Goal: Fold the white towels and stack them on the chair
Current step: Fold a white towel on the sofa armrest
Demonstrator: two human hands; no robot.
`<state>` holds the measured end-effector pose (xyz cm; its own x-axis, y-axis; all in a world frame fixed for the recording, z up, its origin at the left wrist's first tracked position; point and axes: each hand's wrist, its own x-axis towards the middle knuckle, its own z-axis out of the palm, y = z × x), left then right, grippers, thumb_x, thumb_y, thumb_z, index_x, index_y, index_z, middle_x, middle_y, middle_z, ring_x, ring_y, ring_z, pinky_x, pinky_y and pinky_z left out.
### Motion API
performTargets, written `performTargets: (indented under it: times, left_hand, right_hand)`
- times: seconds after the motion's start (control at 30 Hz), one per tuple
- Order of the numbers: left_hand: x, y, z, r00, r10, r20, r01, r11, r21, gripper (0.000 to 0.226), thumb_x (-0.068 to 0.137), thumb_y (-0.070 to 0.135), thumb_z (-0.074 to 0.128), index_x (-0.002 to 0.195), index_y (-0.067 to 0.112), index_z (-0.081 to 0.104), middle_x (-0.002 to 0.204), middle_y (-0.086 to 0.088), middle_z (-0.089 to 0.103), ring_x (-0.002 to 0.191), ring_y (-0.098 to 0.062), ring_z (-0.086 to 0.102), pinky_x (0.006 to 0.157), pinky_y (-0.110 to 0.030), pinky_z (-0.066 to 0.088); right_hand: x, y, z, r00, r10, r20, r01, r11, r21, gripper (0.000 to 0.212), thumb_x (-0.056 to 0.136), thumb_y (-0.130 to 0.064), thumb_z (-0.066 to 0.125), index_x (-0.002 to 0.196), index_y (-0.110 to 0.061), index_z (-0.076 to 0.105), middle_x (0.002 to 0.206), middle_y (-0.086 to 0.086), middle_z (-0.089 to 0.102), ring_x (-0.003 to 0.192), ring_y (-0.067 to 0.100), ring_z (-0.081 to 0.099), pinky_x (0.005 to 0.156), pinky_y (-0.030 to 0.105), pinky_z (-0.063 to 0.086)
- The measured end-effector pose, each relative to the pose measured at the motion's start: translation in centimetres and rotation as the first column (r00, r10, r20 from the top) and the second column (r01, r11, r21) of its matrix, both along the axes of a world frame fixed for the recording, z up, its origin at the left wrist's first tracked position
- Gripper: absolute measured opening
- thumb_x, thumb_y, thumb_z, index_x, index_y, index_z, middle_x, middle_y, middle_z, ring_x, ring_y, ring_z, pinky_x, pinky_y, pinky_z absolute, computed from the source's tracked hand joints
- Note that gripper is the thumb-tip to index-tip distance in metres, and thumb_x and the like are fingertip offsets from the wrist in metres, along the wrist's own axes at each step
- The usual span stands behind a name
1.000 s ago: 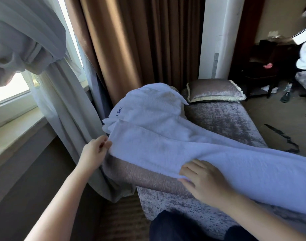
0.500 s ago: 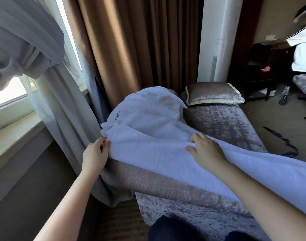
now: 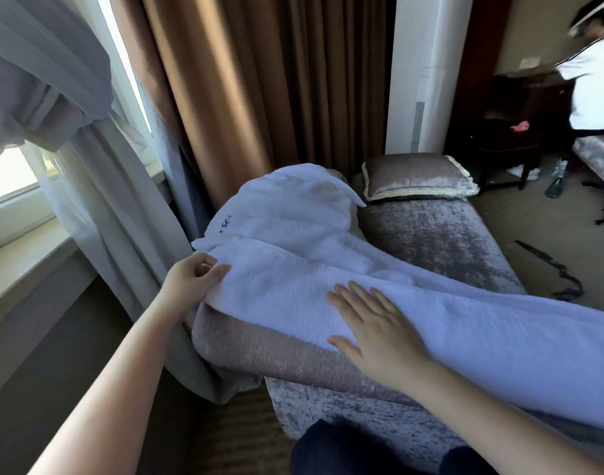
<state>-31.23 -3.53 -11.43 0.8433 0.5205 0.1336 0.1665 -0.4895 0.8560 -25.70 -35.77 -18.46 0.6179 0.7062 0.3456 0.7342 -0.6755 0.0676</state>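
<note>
A long white towel (image 3: 465, 313) lies across the grey velvet chair (image 3: 441, 241) and runs off to the right edge of the view. A second white towel (image 3: 287, 207) with blue embroidery lies under it on the chair's raised end. My left hand (image 3: 194, 279) pinches the long towel's left end at the edge of the padded arm. My right hand (image 3: 376, 323) lies flat on the towel with its fingers straight and spread, pressing it down.
Brown and grey curtains (image 3: 225, 90) hang close behind the chair by a window sill (image 3: 19, 258). A velvet cushion (image 3: 417, 176) sits at the chair's far end. Another person (image 3: 591, 73) stands at the back right near dark furniture. A black strap (image 3: 550, 269) lies on the carpet.
My right hand has slid from the towel's far fold back toward me and flattened out on top. My left hand keeps its hold on the left end.
</note>
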Motion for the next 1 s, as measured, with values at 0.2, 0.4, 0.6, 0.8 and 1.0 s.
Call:
performTargets:
  times: [0.2,0.4,0.6,0.8,1.0]
  left_hand:
    - [-1.4,-0.1,0.7,0.962,0.169,0.217,-0.205,0.966,0.156,0.028,0.086,0.028,0.071,0.072,0.007,0.057,0.068,-0.004,0.057,0.064,-0.019,0.05,0.06,-0.033,0.039]
    - [-1.1,-0.6,-1.0,0.984,0.177,0.016,-0.176,0.959,0.223,0.027,0.083,0.032,0.073,0.093,0.013,0.057,0.088,0.0,0.063,0.081,-0.02,0.06,0.063,-0.029,0.043]
    - [2.3,-1.6,2.6,0.961,0.073,0.268,-0.208,0.829,0.52,0.015,0.095,0.022,0.058,0.106,0.013,0.059,0.102,0.004,0.059,0.093,-0.024,0.055,0.077,-0.034,0.039]
    - [9.8,-5.1,4.5,0.996,-0.086,0.0,0.056,0.652,0.756,0.025,0.099,0.015,0.048,0.117,0.016,0.065,0.115,-0.002,0.065,0.108,-0.027,0.053,0.088,-0.039,0.042]
    - [10.4,-5.2,5.7,0.953,-0.093,-0.288,0.28,0.631,0.723,0.019,0.096,0.022,0.05,0.104,0.02,0.068,0.102,0.003,0.064,0.099,-0.019,0.058,0.081,-0.028,0.043]
  right_hand:
    - [-0.6,0.4,0.5,1.0,0.018,-0.023,-0.018,1.0,0.001,0.072,0.1,-0.058,0.008,0.14,-0.015,0.048,0.146,0.003,0.048,0.134,0.02,0.045,0.108,0.037,0.022]
    - [0.1,-0.3,1.4,0.993,0.11,0.046,-0.117,0.975,0.191,0.065,0.101,-0.057,0.013,0.126,-0.022,0.061,0.133,-0.005,0.059,0.121,0.013,0.056,0.104,0.028,0.039]
    - [9.2,-1.7,5.4,0.998,-0.019,-0.053,0.042,0.884,0.466,0.029,0.097,-0.019,0.04,0.108,-0.012,0.065,0.11,0.0,0.065,0.103,0.027,0.056,0.084,0.043,0.047]
    - [13.7,0.6,4.3,0.96,-0.155,-0.232,0.232,0.906,0.354,0.025,0.1,-0.024,0.046,0.118,-0.016,0.061,0.113,0.001,0.066,0.109,0.025,0.053,0.09,0.038,0.036]
    - [14.4,-0.7,3.3,0.937,-0.058,-0.345,0.163,0.945,0.285,0.023,0.099,-0.029,0.044,0.114,-0.021,0.059,0.101,-0.005,0.067,0.095,0.019,0.059,0.092,0.036,0.037]
